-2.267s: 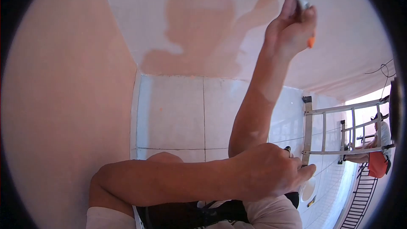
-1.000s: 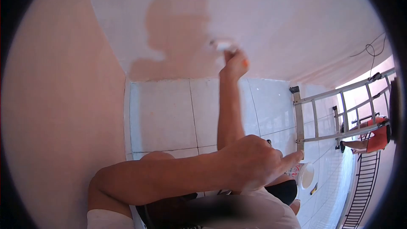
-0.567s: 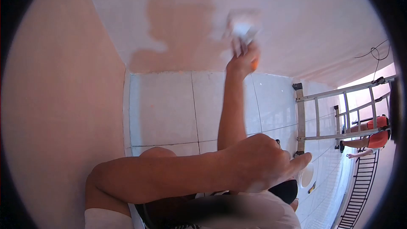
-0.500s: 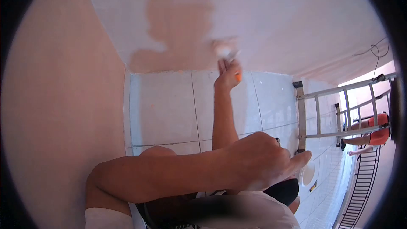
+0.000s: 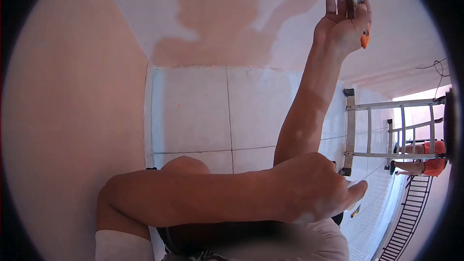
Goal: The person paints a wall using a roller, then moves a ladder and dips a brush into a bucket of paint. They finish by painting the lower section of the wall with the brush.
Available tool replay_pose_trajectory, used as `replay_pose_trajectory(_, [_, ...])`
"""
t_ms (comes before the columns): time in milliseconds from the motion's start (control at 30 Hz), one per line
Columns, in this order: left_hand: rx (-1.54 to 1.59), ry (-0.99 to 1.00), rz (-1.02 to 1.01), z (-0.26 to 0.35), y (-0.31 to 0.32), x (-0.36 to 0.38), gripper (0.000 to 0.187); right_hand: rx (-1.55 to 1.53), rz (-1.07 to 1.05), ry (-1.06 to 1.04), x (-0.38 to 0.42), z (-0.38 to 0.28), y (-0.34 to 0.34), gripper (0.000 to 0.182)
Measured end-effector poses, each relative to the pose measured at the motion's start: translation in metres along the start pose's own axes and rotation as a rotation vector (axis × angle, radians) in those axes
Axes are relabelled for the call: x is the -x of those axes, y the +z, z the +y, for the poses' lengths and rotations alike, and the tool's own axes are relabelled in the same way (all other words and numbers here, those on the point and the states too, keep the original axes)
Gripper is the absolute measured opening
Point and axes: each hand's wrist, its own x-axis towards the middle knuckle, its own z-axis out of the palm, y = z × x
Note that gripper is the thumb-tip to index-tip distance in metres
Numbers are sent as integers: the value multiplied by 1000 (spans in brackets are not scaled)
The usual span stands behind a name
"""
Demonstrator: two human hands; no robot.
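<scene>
My right hand point(image 5: 340, 31) reaches up and to the right against the wall, holding a putty knife point(image 5: 365, 38). The knife's orange handle end sticks out below my palm, and its pale, smeared blade is near the top edge of the view. Some of my fingers lie stretched along the blade. Closer to me, my left hand point(image 5: 314, 188) is closed, with the forearm crossing in front of my body. One finger or the thumb points right. Whatever sits inside that fist is hidden from me. White smears mark its lower side.
A pinkish wall point(image 5: 140, 19) carries my shadow, and another wall point(image 5: 72, 116) rises at left. Pale floor tiles point(image 5: 193, 111) lie below. At right stand a metal ladder point(image 5: 350, 130), a person in orange shorts point(image 5: 432, 166), a dark railing point(image 5: 411, 212) and a loose wire point(image 5: 437, 67).
My right hand has swept up and to the right along the wall with the putty knife. My left hand stays closed in nearly the same place. The view has shifted slightly.
</scene>
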Motion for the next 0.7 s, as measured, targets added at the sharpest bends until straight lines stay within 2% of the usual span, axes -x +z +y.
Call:
replay_pose_trajectory(67, [31, -12, 18, -3, 4, 1, 43, -7, 31, 43, 3, 21, -16, 33])
replay_pose_trajectory(167, [70, -37, 46, -6, 7, 3, 41, 13, 129, 216, 74, 75, -92, 33])
replay_pose_trajectory(300, [60, -83, 0, -3, 0, 6, 37, 228, 492, 509, 177, 117, -179, 28])
replay_pose_trajectory(433, [17, -99, -68, -4, 1, 5, 35, 323, 734, 634, 210, 139, -201, 25])
replay_pose_trajectory(533, [92, -99, -45, -12, 5, 6, 35, 362, 775, 698, 219, 149, -199, 24])
replay_pose_trajectory(633, [17, -104, -44, -11, 7, 6, 36, 317, 805, 699, 212, 163, -193, 23])
replay_pose_trajectory(700, [26, -118, -84, -6, 3, 6, 37, 243, 671, 625, 190, 171, -188, 23])
